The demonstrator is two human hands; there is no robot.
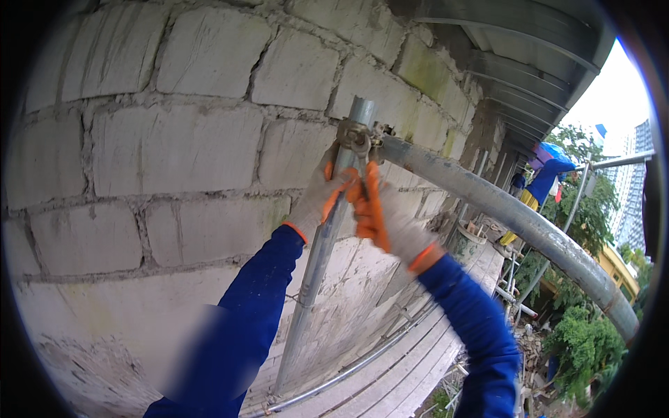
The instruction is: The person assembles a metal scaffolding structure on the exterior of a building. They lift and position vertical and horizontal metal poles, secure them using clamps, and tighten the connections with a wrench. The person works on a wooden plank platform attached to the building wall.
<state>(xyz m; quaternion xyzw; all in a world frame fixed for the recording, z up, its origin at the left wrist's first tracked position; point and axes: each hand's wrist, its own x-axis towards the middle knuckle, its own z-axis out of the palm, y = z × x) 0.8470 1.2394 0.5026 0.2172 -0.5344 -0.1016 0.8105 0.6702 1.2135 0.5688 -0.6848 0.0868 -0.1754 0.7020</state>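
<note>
An upright steel scaffold pole point(317, 268) stands close to the block wall. Near its top, a metal coupler point(353, 132) joins it to a horizontal scaffold tube point(481, 188) that runs off to the right. My left hand point(317, 198), in a grey and orange work glove, wraps round the upright pole just below the coupler. My right hand point(380, 216), gloved alike and slightly blurred, closes on the handle of a wrench point(363, 161). The wrench's head sits at the coupler, and most of its handle is hidden in my fingers.
Rough grey blocks form the wall point(178, 150). Below lies a plank walkway point(397, 373) with a bucket point(467, 242) farther along. A person in blue point(547, 180) stands beyond, near other scaffold tubes. Metal roofing point(526, 66) overhangs; trees and rubble lie down to the right.
</note>
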